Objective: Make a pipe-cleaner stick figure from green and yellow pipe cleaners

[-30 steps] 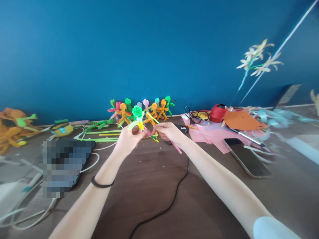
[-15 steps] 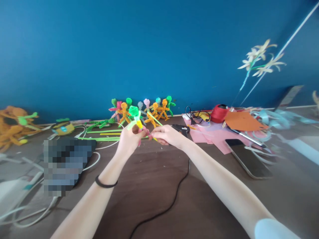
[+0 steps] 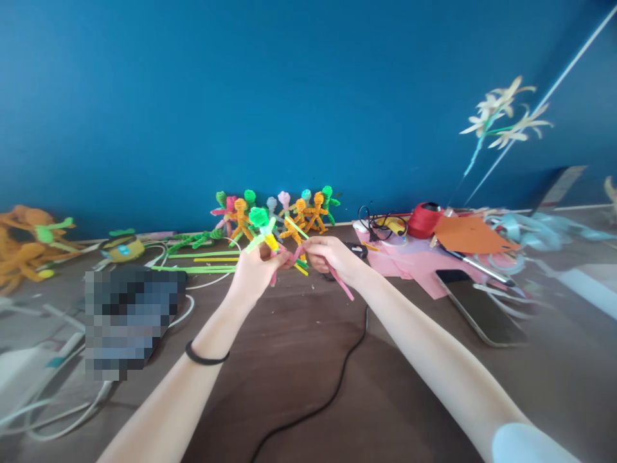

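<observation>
My left hand [image 3: 258, 269] is closed round the body of a small pipe-cleaner figure [image 3: 259, 217] with a green head and a yellow and pale green upper body. My right hand [image 3: 328, 257] pinches a pink pipe cleaner [image 3: 343, 286], whose loose end sticks out below the fingers toward the right. The pink strand runs across between both hands to the figure. Yellow and green ends of the figure poke out beneath the fingers. How the pink strand is wound on the figure is hidden by my left fingers.
Finished pipe-cleaner figures [image 3: 240, 218] stand along the blue wall. Green and yellow pipe cleaners [image 3: 207, 260] lie left of my hands. A pixelated dark device [image 3: 135, 315], a phone [image 3: 482, 308], pink sheets [image 3: 424, 273], a red thread spool [image 3: 424, 220] and a black cable [image 3: 337, 386] surround the work spot.
My right hand has turned and shifted slightly up and right, and the pink pipe cleaner's long tail now shows below it. My left hand keeps hold of the figure, almost unmoved.
</observation>
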### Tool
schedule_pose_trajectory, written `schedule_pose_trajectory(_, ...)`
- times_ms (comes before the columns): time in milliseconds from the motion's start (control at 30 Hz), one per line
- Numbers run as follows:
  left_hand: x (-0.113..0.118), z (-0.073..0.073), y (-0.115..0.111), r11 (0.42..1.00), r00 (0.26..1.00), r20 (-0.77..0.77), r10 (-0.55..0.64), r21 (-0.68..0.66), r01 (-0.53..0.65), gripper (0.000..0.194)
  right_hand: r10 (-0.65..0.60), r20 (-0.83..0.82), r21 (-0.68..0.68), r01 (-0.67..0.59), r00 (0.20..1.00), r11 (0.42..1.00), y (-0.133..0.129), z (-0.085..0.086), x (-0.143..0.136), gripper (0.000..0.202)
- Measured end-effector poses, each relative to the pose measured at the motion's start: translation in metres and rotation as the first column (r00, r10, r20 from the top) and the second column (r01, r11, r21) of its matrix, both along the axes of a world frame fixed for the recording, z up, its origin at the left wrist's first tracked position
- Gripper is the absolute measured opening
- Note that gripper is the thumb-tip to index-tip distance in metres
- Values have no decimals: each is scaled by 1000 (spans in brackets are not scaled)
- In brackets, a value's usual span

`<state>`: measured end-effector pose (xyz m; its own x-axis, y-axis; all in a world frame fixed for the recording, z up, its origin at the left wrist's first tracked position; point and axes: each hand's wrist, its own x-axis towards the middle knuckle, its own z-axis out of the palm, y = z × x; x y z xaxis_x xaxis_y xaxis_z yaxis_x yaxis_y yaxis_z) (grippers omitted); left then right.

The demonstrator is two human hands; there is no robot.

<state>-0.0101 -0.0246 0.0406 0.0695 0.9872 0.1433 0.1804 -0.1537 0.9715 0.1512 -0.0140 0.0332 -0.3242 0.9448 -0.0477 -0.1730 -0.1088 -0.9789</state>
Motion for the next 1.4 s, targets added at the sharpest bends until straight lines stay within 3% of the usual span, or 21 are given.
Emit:
schedule_pose_trajectory(200,0,-2,0,998,966,254,-51,-13,56,16,-1,-7,-42,0,1000,999,2,-4,0,6)
schedule_pose_trajectory(500,0,0,2,993,938,333,-97,-35,115,23,133,43,-29,-132,990,991,0,-15,-8,14)
schedule_pose_trajectory(633,-1,1,3,999,974,223,-30,-4,31,18,226,131,0,-227,965,974,-3,-18,-12,23)
schedule_pose_trajectory(800,-1,7,-3,988,988,-68,136,85,-130,10,232,279,65,-260,932,963,-7,-14,-12,27)
schedule_pose_trajectory(1000,-1,3,-3,980,974,-184,136,170,-104,4,107,481,208,-232,870,950,-13,-1,-6,26)
schedule_pose_trajectory(1100,-6,-3,1,968,958,-252,136,241,-74,7,48,457,256,-183,888,949,-10,2,-1,23)
schedule_pose_trajectory(1267,-9,-1,2,968,906,-398,141,248,-42,6,89,269,131,-128,959,983,1,-3,7,20)
schedule_pose_trajectory(1400,-5,4,-2,985,918,-393,43,171,27,7,56,167,98,-73,984,993,5,-8,8,19)
